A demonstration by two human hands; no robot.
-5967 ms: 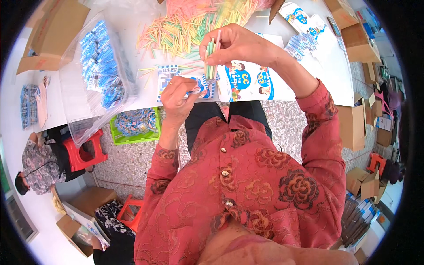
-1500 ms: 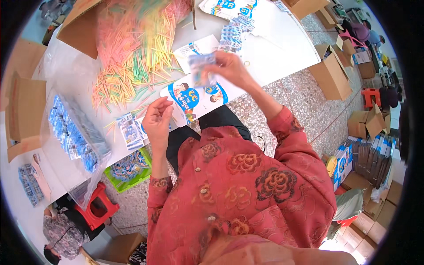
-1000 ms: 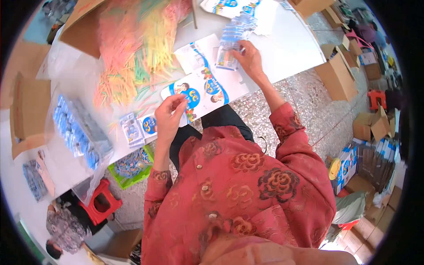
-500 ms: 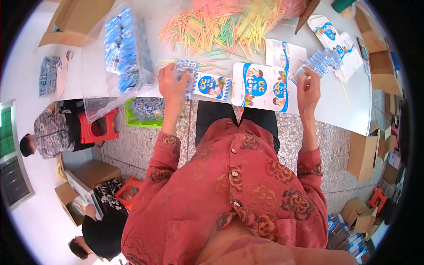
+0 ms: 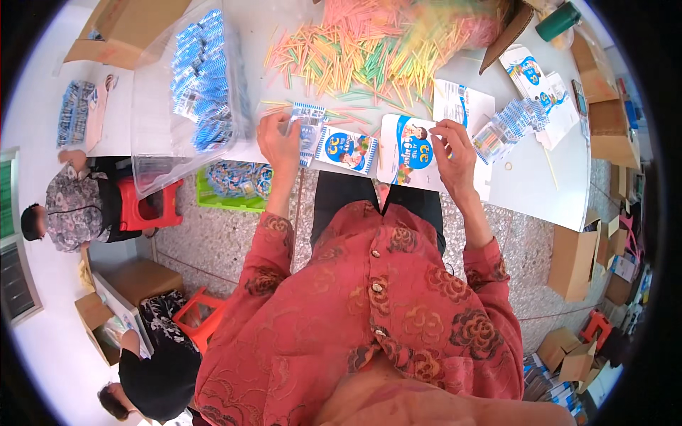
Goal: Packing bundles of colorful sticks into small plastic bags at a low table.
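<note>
My left hand [image 5: 279,145] has its thumb and fingers closed on the left edge of a clear packet [image 5: 309,131] with blue striped ends. Touching that packet on the right is a printed white and blue packet [image 5: 346,150] at the table's near edge. Farther right, a flat white printed carton [image 5: 405,153] lies partly under my right hand [image 5: 456,157]. That hand's fingers are curved over the carton, with a gap between thumb and forefinger. Several overlapping clear packets [image 5: 508,131] with blue ends lie to its right.
A heap of pastel sticks [image 5: 362,60] covers the table's far middle. At left stands a clear plastic bin [image 5: 145,167] of blue packets. More flat cartons [image 5: 536,82] and a green cylinder [image 5: 558,21] are at far right. Two people sit at left near red stools [image 5: 153,206].
My right hand has moved left from the clear packets onto the printed carton. My left hand stays at its packet. The whole view has shifted slightly.
</note>
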